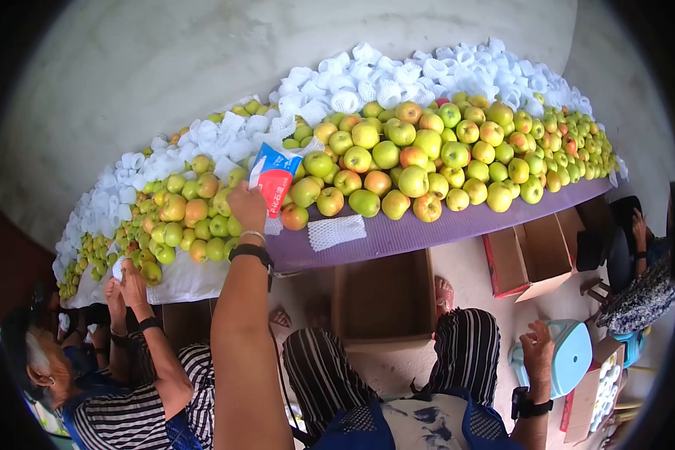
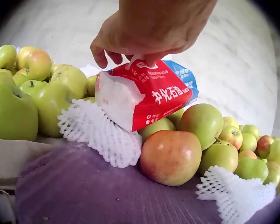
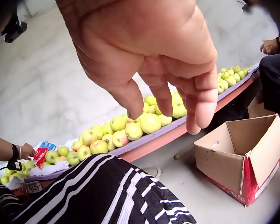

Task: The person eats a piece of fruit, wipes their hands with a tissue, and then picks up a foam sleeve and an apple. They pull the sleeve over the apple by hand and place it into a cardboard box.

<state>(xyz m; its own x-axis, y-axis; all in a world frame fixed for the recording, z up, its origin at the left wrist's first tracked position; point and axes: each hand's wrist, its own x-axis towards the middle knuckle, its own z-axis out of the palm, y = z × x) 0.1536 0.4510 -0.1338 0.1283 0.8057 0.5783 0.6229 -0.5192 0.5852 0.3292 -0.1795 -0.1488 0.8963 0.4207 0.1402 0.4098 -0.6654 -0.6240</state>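
My left hand [image 1: 246, 206] [image 2: 154, 28] pinches a red, white and blue plastic packet [image 1: 274, 176] [image 2: 154, 91] above the front edge of the apple pile [image 1: 412, 180]. In the left wrist view the packet hangs over a white foam net [image 2: 102, 133] and beside a reddish apple [image 2: 171, 157]. My right hand [image 1: 537, 352] [image 3: 149, 56] is held away from the pile at the right, its fingers loosely bent with nothing between them. Another flat foam net [image 1: 337, 233] lies on the purple surface [image 1: 397, 232].
White foam nets [image 1: 427, 75] are heaped behind the apples. An empty cardboard box [image 1: 385, 296] stands between my knees, with another box [image 1: 532, 255] to the right. A light-blue stool [image 1: 570, 356] is near my right hand. Another person's hands [image 1: 127, 289] work at the left; someone sits at the far right.
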